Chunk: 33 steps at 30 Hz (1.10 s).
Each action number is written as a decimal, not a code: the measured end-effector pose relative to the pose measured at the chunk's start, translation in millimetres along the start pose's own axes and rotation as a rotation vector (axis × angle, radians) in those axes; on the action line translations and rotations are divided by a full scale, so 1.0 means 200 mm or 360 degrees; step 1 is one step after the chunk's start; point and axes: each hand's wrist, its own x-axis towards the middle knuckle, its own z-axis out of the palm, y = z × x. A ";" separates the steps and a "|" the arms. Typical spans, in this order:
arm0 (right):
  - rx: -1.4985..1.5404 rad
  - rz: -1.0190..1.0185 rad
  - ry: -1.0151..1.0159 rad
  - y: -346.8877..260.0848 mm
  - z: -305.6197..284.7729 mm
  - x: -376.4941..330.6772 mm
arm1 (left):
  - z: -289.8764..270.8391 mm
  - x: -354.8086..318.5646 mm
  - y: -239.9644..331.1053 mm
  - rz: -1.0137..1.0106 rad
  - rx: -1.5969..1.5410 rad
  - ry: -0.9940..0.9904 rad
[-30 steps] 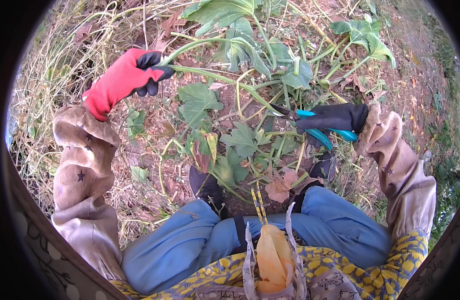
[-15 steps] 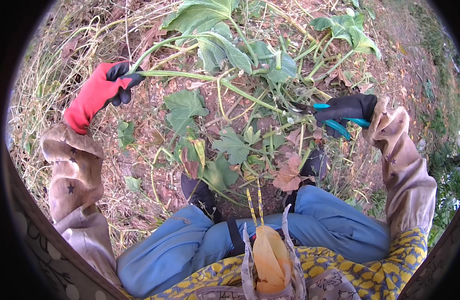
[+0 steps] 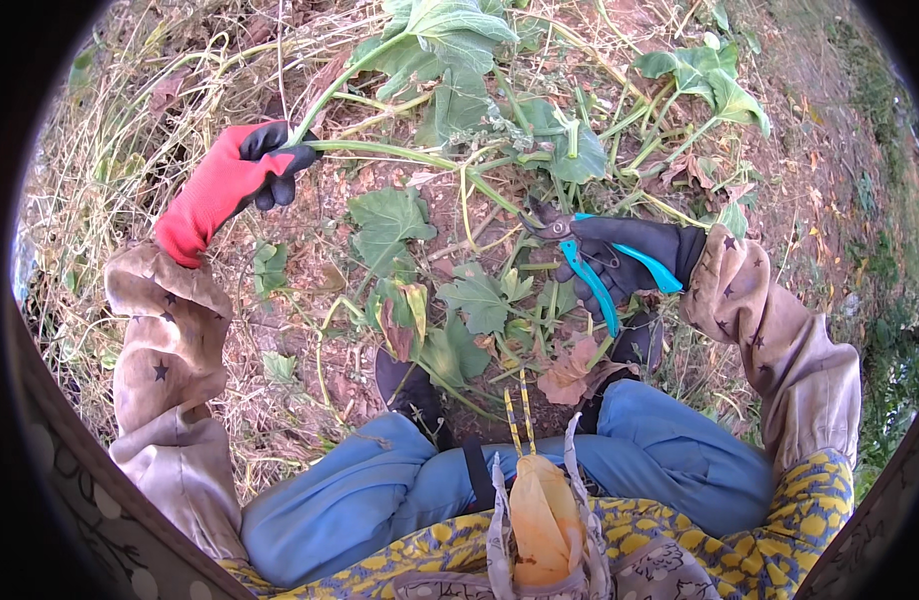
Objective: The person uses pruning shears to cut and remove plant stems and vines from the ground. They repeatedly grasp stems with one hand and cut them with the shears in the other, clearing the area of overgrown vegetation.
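Observation:
My left hand [image 3: 230, 180], in a red glove with black fingers, is closed round the end of a green vine [image 3: 385, 149]. The vine stretches to the right from the grip, and a leaf stalk rises beside it to a big green leaf [image 3: 458, 30]. In my right hand [image 3: 635, 255], in a dark glove, are pruning shears [image 3: 592, 282] with teal handles spread apart. Their dark blades are at the vine's right part; whether they straddle the stem I cannot tell. Below the vine hang more lobed leaves [image 3: 390, 225], some yellowed.
Dry tangled stems [image 3: 130, 160] cover the ground at the left. More green leaves [image 3: 705, 80] stand at the far right. A dried brown leaf [image 3: 570, 375] lies near my dark shoes [image 3: 410, 390]. My bent knees in blue trousers [image 3: 340, 490] are close in front.
My right hand has moved left along the vine with the shears, and their handles have spread wider. My left hand still grips the vine, slightly further right in view.

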 end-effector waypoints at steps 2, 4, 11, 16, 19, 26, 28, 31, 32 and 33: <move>0.0067 -0.0036 -0.0063 0.01 0.03 -0.01 | 0.00 -0.01 -0.03 -0.0013 -0.0022 0.0048; 0.0068 -0.0055 -0.0113 -0.01 0.10 -0.05 | -0.01 0.00 -0.06 -0.0035 -0.0010 0.0051; 0.0217 -0.0316 -0.0012 0.04 0.11 0.04 | 0.00 0.03 -0.05 0.0027 -0.0041 -0.0013; 0.0365 -0.0132 -0.0050 0.02 0.12 0.07 | 0.00 0.01 -0.06 -0.0001 -0.0035 0.0041; 0.0122 -0.0309 -0.0006 0.05 0.08 0.07 | -0.01 0.03 -0.11 0.0044 -0.0049 0.0047; -0.0160 -0.0529 -0.0079 0.01 0.22 0.01 | 0.02 0.01 -0.11 -0.0010 -0.0061 -0.0020; -0.0081 -0.0430 -0.0207 -0.02 0.27 0.04 | 0.03 -0.01 -0.08 -0.0017 -0.0081 -0.0073; 0.0086 -0.0354 -0.0184 -0.09 0.33 0.01 | 0.07 0.01 -0.06 0.0030 -0.0166 -0.0110; 0.0162 -0.0371 -0.0136 -0.10 0.34 0.04 | 0.07 0.01 -0.06 0.0012 -0.0138 -0.0108; 0.0139 -0.0437 -0.0113 -0.09 0.33 0.06 | 0.07 0.01 -0.06 0.0020 -0.0148 -0.0126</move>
